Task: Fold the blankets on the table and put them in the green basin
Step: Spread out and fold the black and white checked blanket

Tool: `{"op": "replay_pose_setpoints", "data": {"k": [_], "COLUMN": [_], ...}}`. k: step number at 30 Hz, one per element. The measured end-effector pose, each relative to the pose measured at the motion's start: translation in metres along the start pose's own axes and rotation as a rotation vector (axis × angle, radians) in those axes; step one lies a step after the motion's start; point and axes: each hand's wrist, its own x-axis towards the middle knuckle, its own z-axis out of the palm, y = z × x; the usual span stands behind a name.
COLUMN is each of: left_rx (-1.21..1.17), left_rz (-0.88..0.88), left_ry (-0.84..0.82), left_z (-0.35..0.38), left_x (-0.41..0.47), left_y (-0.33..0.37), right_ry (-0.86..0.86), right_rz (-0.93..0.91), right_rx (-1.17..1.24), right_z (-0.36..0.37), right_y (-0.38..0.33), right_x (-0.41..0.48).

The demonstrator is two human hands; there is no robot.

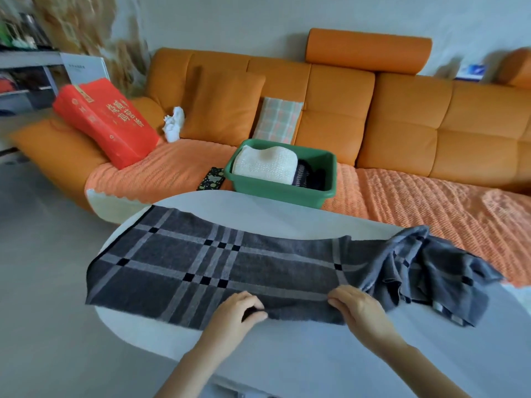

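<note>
On the white bench (287,357), your left hand (238,310) and right hand (360,308) are pinching the plaid blanket (201,262) by its near edge, probably beginning a fold that calls for lifting it across.

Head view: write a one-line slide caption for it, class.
Left hand and right hand hold the near edge of a grey plaid blanket on the white table; green basin sits behind.

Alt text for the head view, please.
The left hand and right hand hold the near edge of a dark plaid blanket spread on a white table, its right end bunched. Behind, a green basin on an orange sofa holds folded blankets.
</note>
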Motion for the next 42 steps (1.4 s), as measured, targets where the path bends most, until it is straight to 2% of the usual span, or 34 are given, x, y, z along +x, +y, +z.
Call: {"op": "replay_pose_setpoints", "data": {"k": [2,5,8,10,13,19,22,25,29,35,39,42], "left_rx": [0.026,0.054,0.125,0.215,0.374,0.637,0.594,0.628,0.606,0.623,0.607,0.613], "left_rz": [0.016,-0.007,0.022,0.05,-0.031,-0.216,-0.232,-0.191,-0.205,-0.204,-0.207,-0.208], "left_ry": [-0.1,-0.133,-0.015,0.08,0.08,0.036,0.012,0.065,0.092,0.122,0.135,0.142], "left_z": [-0.002,-0.006,-0.008,-0.006,0.003,0.014,0.018,0.022,0.022,0.024,0.024,0.024], "left_x": [-0.01,-0.016,-0.008,0.002,0.023,0.046,0.043,0.045,0.045,0.045,0.044,0.045], "left_y": [-0.003,0.002,0.007,0.009,0.008,-0.033,-0.036,-0.04,-0.041,-0.045,-0.043,-0.044], "right_ry": [-0.086,-0.155,-0.133,-0.057,-0.028,-0.289,-0.375,-0.445,-0.662,-0.584,-0.547,-0.397], "right_rz": [-0.064,-0.082,0.057,0.146,0.237,0.404,0.455,0.465,0.387,0.353,0.494,0.588], "right_rx": [0.003,0.027,0.188,0.257,0.234,0.175,0.199,0.151,0.143,0.328,0.598,0.634], "right_z": [0.003,0.012,0.007,0.002,0.0,0.024,0.039,0.053,0.057,0.05,0.049,0.057], "right_y": [-0.004,-0.006,-0.007,-0.004,0.004,0.012,0.008,0.006,0.004,-0.002,0.007,0.015], "right_x": [-0.019,-0.034,-0.019,0.002,0.044,0.117,0.142,0.165,0.196,0.22,0.214,0.212]}}
